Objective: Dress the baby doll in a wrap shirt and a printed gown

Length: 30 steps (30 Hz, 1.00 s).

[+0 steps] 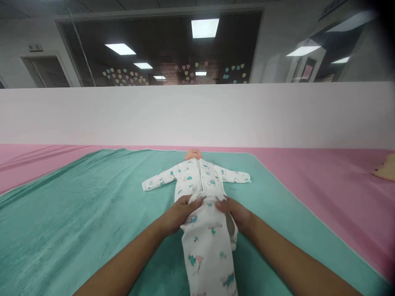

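A baby doll (194, 154) lies on its back with its head at the far end, dressed in a white printed jacket (187, 176) whose sleeves stretch out to both sides. White baby trousers (208, 242) with the same green and pink print cover its lower part and run down toward me. My left hand (179, 213) grips the waistband at its left side, thumb on top. At the right side of the waistband, my right hand (237, 211) is closed the same way. The doll's legs are hidden under the cloth.
A teal blanket (92, 213) lies under the doll, over a pink sheet (324, 181). Behind stands a low white wall (197, 115) with glass above it. A beige object (385, 167) lies at the far right edge.
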Each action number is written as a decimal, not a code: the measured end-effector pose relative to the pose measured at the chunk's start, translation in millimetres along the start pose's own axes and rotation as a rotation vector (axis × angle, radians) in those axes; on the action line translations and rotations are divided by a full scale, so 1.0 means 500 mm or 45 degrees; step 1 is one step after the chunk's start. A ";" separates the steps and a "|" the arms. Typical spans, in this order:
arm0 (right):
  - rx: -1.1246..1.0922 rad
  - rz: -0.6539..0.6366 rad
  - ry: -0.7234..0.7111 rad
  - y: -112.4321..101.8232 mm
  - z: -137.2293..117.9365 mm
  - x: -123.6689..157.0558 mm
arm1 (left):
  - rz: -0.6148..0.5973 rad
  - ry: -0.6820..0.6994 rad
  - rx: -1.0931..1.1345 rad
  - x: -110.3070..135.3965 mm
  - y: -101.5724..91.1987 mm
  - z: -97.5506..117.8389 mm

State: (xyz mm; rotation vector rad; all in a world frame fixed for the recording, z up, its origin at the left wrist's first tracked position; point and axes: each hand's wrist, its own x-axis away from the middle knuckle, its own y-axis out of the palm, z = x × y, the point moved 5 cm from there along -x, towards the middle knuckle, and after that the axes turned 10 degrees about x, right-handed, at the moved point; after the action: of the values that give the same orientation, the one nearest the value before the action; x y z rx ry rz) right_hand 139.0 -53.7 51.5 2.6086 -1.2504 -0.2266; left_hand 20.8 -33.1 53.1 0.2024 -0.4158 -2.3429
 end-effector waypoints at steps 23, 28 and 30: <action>-0.072 0.240 -0.034 -0.011 0.022 0.002 | -0.202 -0.124 -0.137 0.007 0.015 0.016; 0.100 0.017 0.026 0.006 0.006 -0.001 | 0.024 0.088 0.283 -0.008 -0.008 0.004; 0.187 -0.084 0.100 0.017 0.002 -0.002 | 0.012 0.120 0.365 -0.012 -0.010 -0.003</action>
State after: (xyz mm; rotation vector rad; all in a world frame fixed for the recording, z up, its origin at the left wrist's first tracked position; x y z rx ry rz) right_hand 131.5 -58.2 52.8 2.7559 -1.1982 -0.0444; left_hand 22.2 -25.8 50.1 0.4432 -0.7032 -2.2468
